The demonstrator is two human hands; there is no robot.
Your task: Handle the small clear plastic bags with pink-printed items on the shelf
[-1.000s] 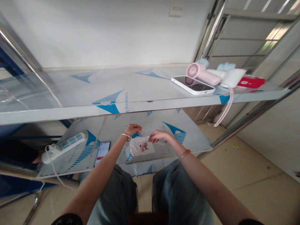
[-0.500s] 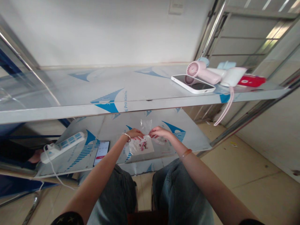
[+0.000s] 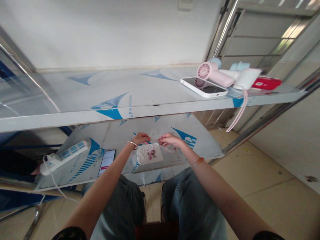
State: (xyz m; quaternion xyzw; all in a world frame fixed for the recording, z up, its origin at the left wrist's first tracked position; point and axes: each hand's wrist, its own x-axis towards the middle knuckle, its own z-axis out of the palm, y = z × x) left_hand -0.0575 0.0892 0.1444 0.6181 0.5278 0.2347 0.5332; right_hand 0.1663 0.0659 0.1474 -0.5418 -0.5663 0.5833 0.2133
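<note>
White translucent packet point(image 3: 149, 153) flecked with pink-red bits, under left hand point(image 3: 140, 138) and right hand point(image 3: 170, 139), both pinching a thin thread point(image 3: 153, 140)

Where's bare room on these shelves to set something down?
Lower shelf: bare steel right of the right hand, up to the shelf's right edge. Upper shelf: long bare stretch left of the white phone. Crowded: lower left, with power strip, lit phone, left hand, white packet; upper right end, with pink hair dryer.

The left hand point(image 3: 141, 138) and the right hand point(image 3: 171, 140) held a thin string point(image 3: 154, 140) up over a small bag point(image 3: 150, 153) on a metal shelf point(image 3: 160, 125), near a phone point(image 3: 106, 162).
</note>
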